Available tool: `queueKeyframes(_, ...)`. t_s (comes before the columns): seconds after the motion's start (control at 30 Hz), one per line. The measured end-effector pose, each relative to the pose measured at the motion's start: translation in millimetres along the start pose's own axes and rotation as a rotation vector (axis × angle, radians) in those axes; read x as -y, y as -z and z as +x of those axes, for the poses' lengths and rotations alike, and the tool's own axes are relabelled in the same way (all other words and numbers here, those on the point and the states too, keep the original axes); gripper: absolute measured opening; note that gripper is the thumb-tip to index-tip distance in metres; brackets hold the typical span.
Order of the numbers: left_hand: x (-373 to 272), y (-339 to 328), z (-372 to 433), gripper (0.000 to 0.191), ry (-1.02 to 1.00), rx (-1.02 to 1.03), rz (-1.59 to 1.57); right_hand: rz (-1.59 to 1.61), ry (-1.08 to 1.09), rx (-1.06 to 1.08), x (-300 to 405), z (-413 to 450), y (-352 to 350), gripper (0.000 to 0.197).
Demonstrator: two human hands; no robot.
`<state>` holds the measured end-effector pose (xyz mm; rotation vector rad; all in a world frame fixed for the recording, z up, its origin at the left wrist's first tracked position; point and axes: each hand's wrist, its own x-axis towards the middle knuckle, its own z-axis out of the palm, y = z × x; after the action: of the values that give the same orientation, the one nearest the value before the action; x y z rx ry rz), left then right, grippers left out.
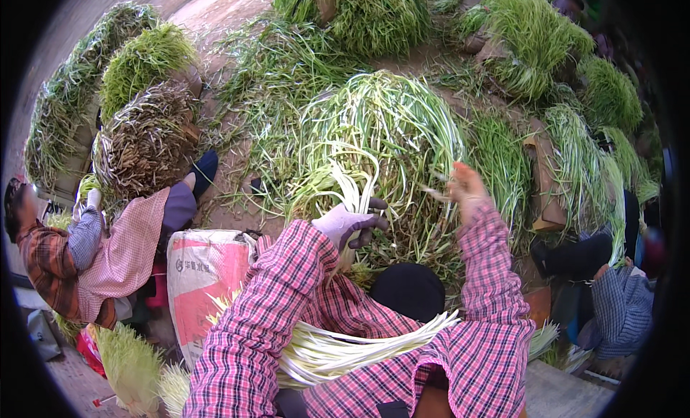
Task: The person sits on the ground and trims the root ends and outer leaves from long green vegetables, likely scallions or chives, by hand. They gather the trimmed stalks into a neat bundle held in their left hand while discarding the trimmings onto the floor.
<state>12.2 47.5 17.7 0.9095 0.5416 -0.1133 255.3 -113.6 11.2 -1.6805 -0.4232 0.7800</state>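
Observation:
My left hand (pixel 347 222), in a white glove with dark fingers, grips a small bunch of pale vegetable stalks (pixel 350 185), their curled ends pointing away from me. To the right, my bare right hand (pixel 468 183) is raised with curled fingers and orange on a fingertip. Thin pale strands (pixel 435 190), blurred, stick out from its left side. Beyond both hands stands a large heap of long green stalks (pixel 385 110), drooping over toward me. Across my lap lies a sheaf of cleaner, pale stalks (pixel 345 353), partly hidden under my left sleeve.
A red and white woven sack (pixel 202 283) bearing writing stands at my left. One person (pixel 102 256) sits at far left beside a brownish stalk pile (pixel 143 140); another person (pixel 620 305) sits at right. Loose stalks (pixel 275 67) litter the ground. Upright bundles (pixel 126 369) stand lower left.

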Motion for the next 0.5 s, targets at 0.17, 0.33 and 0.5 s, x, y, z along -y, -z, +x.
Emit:
queueKeyframes(0.17, -18, -30, -6, 0.047, -0.317, 0.065, -0.197, -0.106, 0.091, 0.917, 3, -37, -69, 0.082)
queueKeyframes(0.33, -39, -45, 2, 0.044, -0.385, 0.185, -0.131, -0.050, -0.050, 1.075, 1, -62, -98, 0.044)
queueKeyframes(0.5, -16, -18, 18, 0.030, -0.155, -0.232, -0.238, -0.064, -0.214, 0.783, -11, -48, -83, 0.034)
